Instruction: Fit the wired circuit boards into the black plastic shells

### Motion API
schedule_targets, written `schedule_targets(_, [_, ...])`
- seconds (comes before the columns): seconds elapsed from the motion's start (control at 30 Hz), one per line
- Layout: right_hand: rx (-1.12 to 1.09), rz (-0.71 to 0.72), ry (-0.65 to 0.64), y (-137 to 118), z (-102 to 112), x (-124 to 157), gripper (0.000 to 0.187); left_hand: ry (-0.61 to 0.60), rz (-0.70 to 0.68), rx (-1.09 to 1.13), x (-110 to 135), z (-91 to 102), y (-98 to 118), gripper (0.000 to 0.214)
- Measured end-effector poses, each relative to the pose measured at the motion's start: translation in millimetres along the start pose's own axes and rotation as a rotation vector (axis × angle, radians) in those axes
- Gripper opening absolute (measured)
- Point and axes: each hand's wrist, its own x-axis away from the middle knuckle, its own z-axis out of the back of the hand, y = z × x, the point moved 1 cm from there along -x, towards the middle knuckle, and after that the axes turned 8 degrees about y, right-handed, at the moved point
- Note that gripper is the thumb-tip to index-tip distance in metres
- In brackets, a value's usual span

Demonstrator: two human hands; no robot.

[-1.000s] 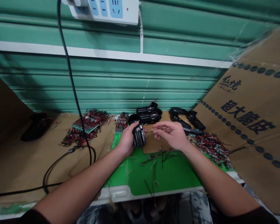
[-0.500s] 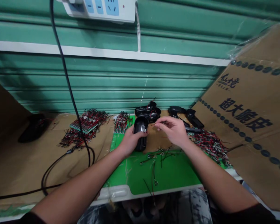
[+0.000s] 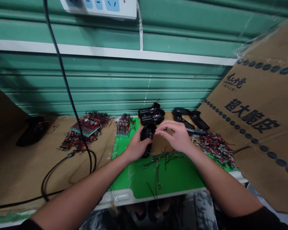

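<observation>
- Bench (image 3: pixel 177 175): green top, pale rim along the front edge.
- Left section: covered by brown cardboard (image 3: pixel 16 166).
- Rear left corner: one black shell (image 3: pixel 31 132).
- Left section, toward the rear edge: stacked wired boards (image 3: pixel 88 126); looped black cable (image 3: pixel 42 180) nearer the front edge.
- Rear edge, centre: small wired board group (image 3: pixel 124 126); black housings (image 3: pixel 150 116) beside it.
- Right edge: heap of wired parts (image 3: pixel 216 147).
- Front centre: loose wires (image 3: pixel 156 177).

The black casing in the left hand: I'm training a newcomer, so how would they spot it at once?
Find the green work surface. Toward its back, the left hand grips the black casing, with the right hand by its upper end. Unlike the black casings piled behind, this one is held in a hand.
</observation>
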Motion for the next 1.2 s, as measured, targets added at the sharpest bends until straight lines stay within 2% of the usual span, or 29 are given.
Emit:
schedule_targets(0.27, [0.007, 0.037, 0.15, 2.2, -14.8, 5.0, 0.005, -0.11, 0.014, 0.035, 3.4, -3.2, -0.2, 0.048])
schedule_targets(0.57, [0.096, 0.036, 0.198, 5.5, -27.5, 12.4, 0.003, -0.149, 0.029, 0.072, 5.1, -4.8, 2.2, 0.043])
schedule_targets(0.77, [0.064, 0.079, 0.093, 4.5, -19.2, 8.9, 0.011, -0.161, 0.041, 0.094, -0.1, -2.4, 1.0, 0.041])
schedule_targets(0.9, [0.105, 0.13, 0.055, 2.2, -12.9, 4.8, 0.01, -0.157, 0.04, 0.065, -0.6, -1.2, 0.8, 0.039])
schedule_targets(1.2, [0.12, 0.005, 0.039, 5.3, -12.9, 5.3, 0.014, -0.171, 0.057, 0.031, 0.8, -0.9, 0.3, 0.038])
